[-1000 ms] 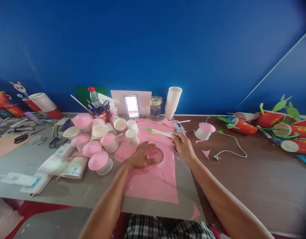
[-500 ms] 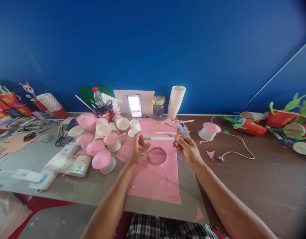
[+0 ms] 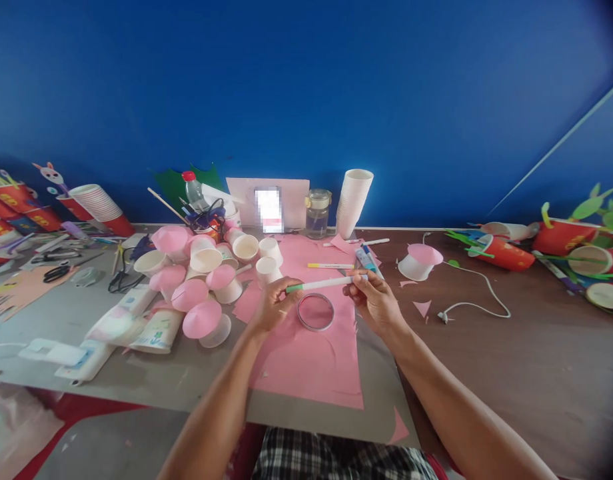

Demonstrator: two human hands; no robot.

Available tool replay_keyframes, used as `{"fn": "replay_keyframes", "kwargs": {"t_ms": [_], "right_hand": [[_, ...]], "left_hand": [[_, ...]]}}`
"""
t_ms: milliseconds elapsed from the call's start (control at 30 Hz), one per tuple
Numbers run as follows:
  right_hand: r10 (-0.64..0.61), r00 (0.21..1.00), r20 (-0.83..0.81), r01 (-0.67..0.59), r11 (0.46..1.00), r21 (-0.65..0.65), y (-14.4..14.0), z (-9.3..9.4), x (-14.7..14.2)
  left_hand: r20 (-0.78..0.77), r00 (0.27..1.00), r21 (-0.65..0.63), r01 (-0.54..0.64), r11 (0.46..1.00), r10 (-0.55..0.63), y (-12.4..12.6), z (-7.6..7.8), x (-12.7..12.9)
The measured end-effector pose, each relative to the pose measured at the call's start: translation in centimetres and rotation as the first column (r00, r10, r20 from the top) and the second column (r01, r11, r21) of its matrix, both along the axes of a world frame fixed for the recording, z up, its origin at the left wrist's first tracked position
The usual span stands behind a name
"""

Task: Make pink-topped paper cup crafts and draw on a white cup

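A white marker with a green end (image 3: 326, 283) is held level between my two hands. My left hand (image 3: 275, 303) is closed on its green end, thumb on the near side. At the other end, my right hand (image 3: 374, 300) pinches it between thumb and fingers. Just below the marker lies a round metal-rimmed ring (image 3: 315, 312) on a pink paper sheet (image 3: 311, 373). A yellow-and-white marker (image 3: 330, 266) rests on the sheet beyond my hands. Beside my right hand is a blue-and-white tube (image 3: 365, 258).
White paper cups with pink cone tops (image 3: 202, 319) crowd the left. A tall stack of white cups (image 3: 354, 200), a glass jar (image 3: 317, 213) and a phone (image 3: 269, 210) stand at the back. One pink-topped cup (image 3: 420, 261) and a white cable (image 3: 486, 277) lie to the right.
My left hand, which had its fingers apart around the marker's green end, has closed on it. The green end has dipped slightly, tilting the marker.
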State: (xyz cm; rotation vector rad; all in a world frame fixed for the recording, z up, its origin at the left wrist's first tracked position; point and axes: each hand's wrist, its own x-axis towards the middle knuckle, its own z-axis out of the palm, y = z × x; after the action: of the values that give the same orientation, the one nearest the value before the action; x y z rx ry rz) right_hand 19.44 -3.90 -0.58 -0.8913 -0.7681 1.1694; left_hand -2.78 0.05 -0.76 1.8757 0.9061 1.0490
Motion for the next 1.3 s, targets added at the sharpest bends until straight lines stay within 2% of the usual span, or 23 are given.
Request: {"fn": "replay_keyframes", "kwargs": {"t_ms": [67, 267, 367, 500, 567, 633, 733, 800, 867, 900, 933, 967, 1033, 1100, 1133, 1200, 1300], "right_hand": [[0.002, 1.0, 0.011, -0.002, 1.0, 0.016, -0.1, 0.1, 0.0], [0.051, 0.997, 0.062, -0.054, 0.997, 0.051, -0.5, 0.3, -0.6], [0.024, 0.999, 0.044, -0.026, 0.999, 0.045, -0.6, 0.5, -0.6], [-0.098, 0.995, -0.031, 0.098, 0.995, 0.002, 0.0, 0.5, 0.9], [-0.128, 0.988, -0.092, 0.129, 0.992, 0.009, 0.5, 0.3, 1.9], [-0.158, 0.979, -0.131, 0.163, 0.986, 0.03, 0.9, -0.1, 2.6], [-0.197, 0.977, -0.084, 0.202, 0.977, 0.065, 1.1, -0.7, 2.4], [-0.221, 0.975, 0.016, 0.219, 0.972, 0.088, 0.9, -1.1, 1.7], [-0.258, 0.947, 0.192, 0.239, 0.964, 0.119, 0.5, -1.5, 1.0], [-0.277, 0.905, 0.323, 0.24, 0.959, 0.148, 0.2, -1.8, 0.7], [-0.293, 0.831, 0.472, 0.225, 0.954, 0.196, 0.0, -2.0, 0.4], [-0.306, 0.724, 0.619, 0.184, 0.949, 0.254, -0.2, -2.2, 0.2], [-0.324, 0.451, 0.831, 0.053, 0.94, 0.338, -0.3, -2.6, 0.1], [-0.313, 0.208, 0.927, -0.07, 0.94, 0.333, -0.2, -3.0, 0.1], [-0.294, 0.124, 0.948, -0.107, 0.946, 0.307, -0.1, -3.2, 0.2], [-0.254, 0.035, 0.967, -0.144, 0.956, 0.256, 0.1, -3.5, 0.2], [-0.21, 0.011, 0.978, -0.165, 0.964, 0.209, 0.2, -3.8, 0.2]], "left_hand": [[-0.077, 0.997, 0.051, -0.006, 0.999, 0.01, -0.2, 0.1, 0.1], [-0.322, 0.947, 0.238, 0.076, 0.968, 0.005, -0.7, 0.3, 0.7], [-0.262, 0.965, 0.208, 0.047, 0.977, 0.009, -0.6, 0.3, 0.5], [-0.105, 0.993, 0.136, -0.031, 0.99, 0.045, -0.1, 0.3, -0.1], [-0.169, 0.986, 0.136, 0.012, 0.991, 0.011, 0.0, 0.1, -0.2], [-0.341, 0.937, 0.127, 0.123, 0.984, -0.074, 0.0, -0.1, 0.0], [-0.557, 0.812, 0.054, 0.244, 0.968, -0.174, -0.2, -0.3, 0.5], [-0.614, 0.764, 0.014, 0.259, 0.966, -0.197, -0.3, -0.4, 0.6], [-0.634, 0.747, 0.006, 0.26, 0.966, -0.197, -0.3, -0.4, 0.6], [-0.639, 0.743, 0.008, 0.263, 0.965, -0.197, -0.3, -0.5, 0.6], [-0.643, 0.739, 0.009, 0.268, 0.963, -0.199, -0.3, -0.5, 0.6], [-0.648, 0.734, 0.007, 0.275, 0.962, -0.205, -0.3, -0.6, 0.6], [-0.653, 0.725, -0.002, 0.287, 0.958, -0.219, -0.3, -0.8, 0.6], [-0.651, 0.726, -0.003, 0.289, 0.957, -0.221, -0.3, -1.1, 0.7], [-0.647, 0.731, 0.0, 0.284, 0.959, -0.217, -0.3, -1.2, 0.7], [-0.637, 0.742, 0.002, 0.274, 0.962, -0.21, -0.2, -1.4, 0.6], [-0.631, 0.741, -0.021, 0.282, 0.959, -0.231, -0.1, -1.4, 0.5]]}}
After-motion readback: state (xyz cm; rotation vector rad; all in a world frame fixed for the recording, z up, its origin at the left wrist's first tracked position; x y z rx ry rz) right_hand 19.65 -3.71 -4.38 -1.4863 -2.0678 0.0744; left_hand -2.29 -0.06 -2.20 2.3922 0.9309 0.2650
